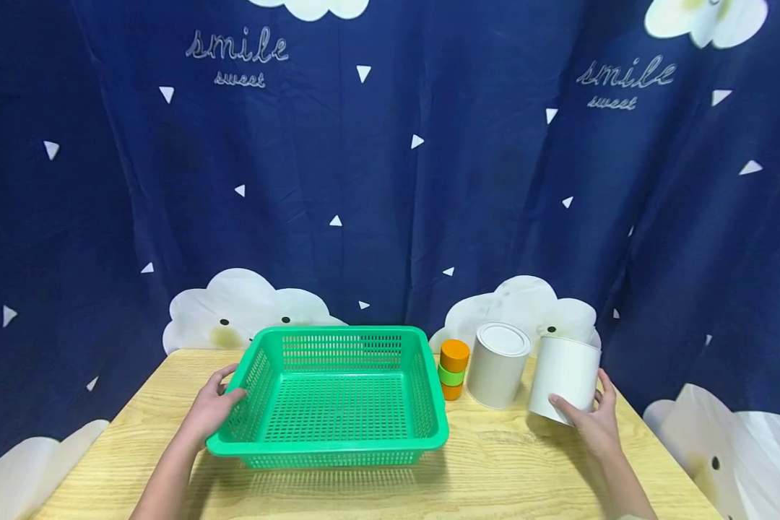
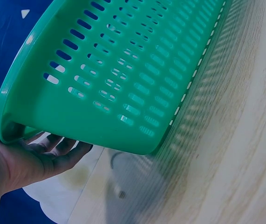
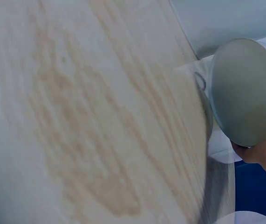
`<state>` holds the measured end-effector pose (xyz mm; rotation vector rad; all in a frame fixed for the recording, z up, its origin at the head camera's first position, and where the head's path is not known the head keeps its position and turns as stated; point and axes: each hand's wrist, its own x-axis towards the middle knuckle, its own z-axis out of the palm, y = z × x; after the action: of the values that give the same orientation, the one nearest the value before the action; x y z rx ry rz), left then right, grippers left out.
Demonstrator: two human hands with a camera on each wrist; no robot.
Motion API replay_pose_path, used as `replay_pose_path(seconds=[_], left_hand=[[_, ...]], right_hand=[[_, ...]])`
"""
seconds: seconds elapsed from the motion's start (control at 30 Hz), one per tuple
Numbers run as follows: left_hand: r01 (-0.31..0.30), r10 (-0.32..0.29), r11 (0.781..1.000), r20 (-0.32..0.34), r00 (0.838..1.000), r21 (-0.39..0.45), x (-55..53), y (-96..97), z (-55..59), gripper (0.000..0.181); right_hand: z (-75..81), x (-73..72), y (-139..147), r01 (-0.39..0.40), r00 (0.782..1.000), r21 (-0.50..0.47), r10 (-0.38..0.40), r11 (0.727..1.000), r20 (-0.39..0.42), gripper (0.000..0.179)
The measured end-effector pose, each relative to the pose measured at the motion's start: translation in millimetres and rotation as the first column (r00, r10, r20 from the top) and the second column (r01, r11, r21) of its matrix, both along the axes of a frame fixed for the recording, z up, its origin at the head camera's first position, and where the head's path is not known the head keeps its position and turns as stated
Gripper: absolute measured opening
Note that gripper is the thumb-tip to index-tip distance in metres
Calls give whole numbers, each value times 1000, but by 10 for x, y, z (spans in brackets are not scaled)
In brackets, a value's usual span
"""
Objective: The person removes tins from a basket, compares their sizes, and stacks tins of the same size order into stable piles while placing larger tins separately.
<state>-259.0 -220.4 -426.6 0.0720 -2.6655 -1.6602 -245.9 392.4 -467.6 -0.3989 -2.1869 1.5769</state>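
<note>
My left hand (image 1: 213,406) grips the left rim of a green plastic basket (image 1: 328,445), thumb over the edge and fingers against the outer wall. Slotted walls and a mesh floor show, with nothing lying inside. In the left wrist view, the fingers of my left hand (image 2: 39,156) reach under the rim of the basket (image 2: 91,126). On the right, my right hand (image 1: 596,422) holds a white can (image 1: 565,375) around its lower side. That can is tilted, and its round base (image 3: 247,93) faces the camera in the right wrist view.
A second white can (image 1: 499,368) with a lid stands upright left of the held one. Between it and the basket is a stack of orange and green round pieces (image 1: 453,370). Behind the wooden table (image 1: 494,469) hangs a dark blue curtain (image 1: 390,180).
</note>
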Motion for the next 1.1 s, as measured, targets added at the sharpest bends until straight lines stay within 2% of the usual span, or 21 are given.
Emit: replay_pose_path(seconds=[0.17,0.53,0.97,1.1], left_hand=[[3,-3,1000,-2,1000,2,1,-5,2,62],[2,-2,1000,7,1000,-9,12,-5,13,62],[7,-7,1000,7,1000,-1,13,-5,12,61],[11,-11,1000,6,1000,-6,9,-7,13,61]], right_hand=[[-28,-10,-9,19,1000,48,-19,999,-1,112],[-17,30,-24,-24,1000,132,24,991,4,126],[-16,59,-20,-7,999,150,14,989,-45,120],[-24,50,-5,28,999,185,-21,982,-40,118]])
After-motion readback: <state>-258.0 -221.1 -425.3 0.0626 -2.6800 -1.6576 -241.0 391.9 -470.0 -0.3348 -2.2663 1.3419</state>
